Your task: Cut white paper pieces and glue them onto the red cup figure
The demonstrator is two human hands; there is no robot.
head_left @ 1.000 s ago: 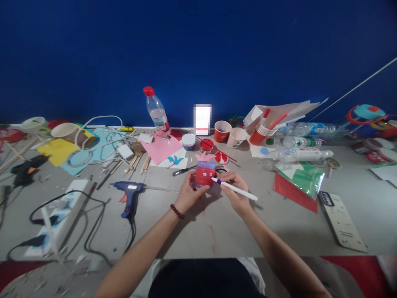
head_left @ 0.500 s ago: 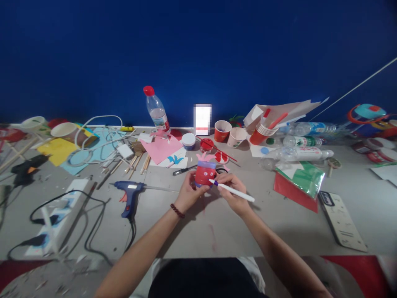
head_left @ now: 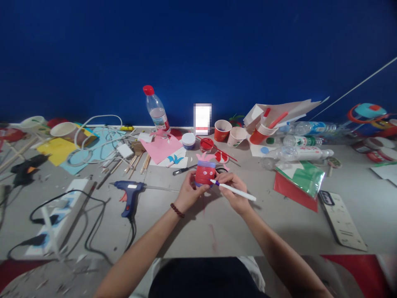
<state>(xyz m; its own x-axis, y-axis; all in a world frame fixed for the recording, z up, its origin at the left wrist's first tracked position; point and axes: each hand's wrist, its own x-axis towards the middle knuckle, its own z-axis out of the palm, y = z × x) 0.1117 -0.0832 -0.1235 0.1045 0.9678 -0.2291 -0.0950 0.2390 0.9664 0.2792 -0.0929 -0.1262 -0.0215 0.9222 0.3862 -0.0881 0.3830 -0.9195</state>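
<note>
My left hand [head_left: 190, 193] is closed around a small red cup figure [head_left: 204, 172] with a purple band, white eyes and pink paper on top, holding it upright just above the grey table [head_left: 192, 231]. My right hand [head_left: 235, 192] pinches a white marker pen [head_left: 235, 191] whose purple tip touches the figure's lower right side. A beaded bracelet sits on my left wrist.
A blue glue gun [head_left: 128, 194] lies left of my hands, with a power strip [head_left: 58, 217] and cables further left. Paper cups [head_left: 222, 130], a water bottle [head_left: 156, 109], pink paper [head_left: 161, 148], scissors [head_left: 182, 169], plastic bottles [head_left: 297, 153] and a green-red packet [head_left: 302, 180] crowd the back and right.
The pen tip shifted slightly left onto the figure's lower right side and stays there. The left hand keeps holding the figure in place.
</note>
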